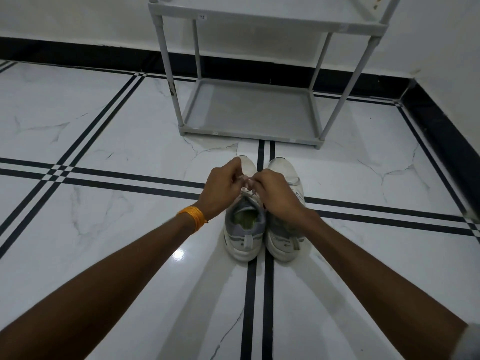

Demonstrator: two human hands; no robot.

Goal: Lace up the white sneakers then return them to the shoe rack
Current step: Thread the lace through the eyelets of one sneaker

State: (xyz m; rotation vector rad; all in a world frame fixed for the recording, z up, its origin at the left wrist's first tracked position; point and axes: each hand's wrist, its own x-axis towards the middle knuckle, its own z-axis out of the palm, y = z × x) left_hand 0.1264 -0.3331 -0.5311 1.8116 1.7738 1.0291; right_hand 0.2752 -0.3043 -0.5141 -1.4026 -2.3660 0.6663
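Two white sneakers stand side by side on the tiled floor, heels toward me. Over the left sneaker point(244, 229) both hands meet. My left hand point(223, 188), with an orange thread band on its wrist, pinches the white lace point(246, 189) above the tongue. My right hand point(275, 193) pinches the same lace from the other side and covers part of the right sneaker point(284, 242). The grey shoe rack point(249, 110) stands just beyond the sneakers against the wall, with nothing on its bottom shelf.
White marble-look floor tiles with black double stripes spread all around. A black skirting runs along the back wall and the right wall point(441, 131). The rack's upper shelf point(259, 19) is at the top of the view.
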